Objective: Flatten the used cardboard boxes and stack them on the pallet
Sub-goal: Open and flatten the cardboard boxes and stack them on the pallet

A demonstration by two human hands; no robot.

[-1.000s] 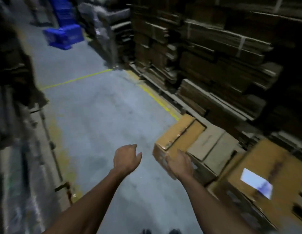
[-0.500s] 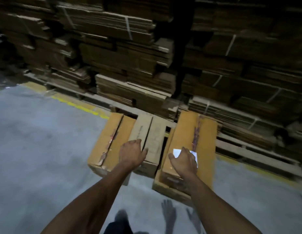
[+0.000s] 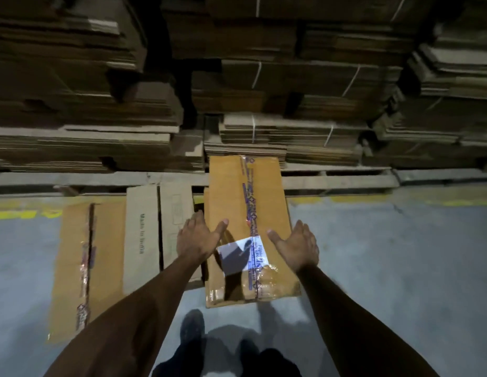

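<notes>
both hands now off box tops, spread wide apart. left hand [image 3: 198, 238] open, fingers straight, beside left edge of tall taped tan cardboard box with white label [image 3: 250, 229]; right hand [image 3: 295, 244] open, palm in, at right edge. box on grey floor, against wooden pallet [image 3: 340, 180] of flattened cardboard stacks [image 3: 291, 137]. likely about to clasp and lift for flattening.

Both hands [image 3: 247, 242] now off box [image 3: 250, 202]
</notes>
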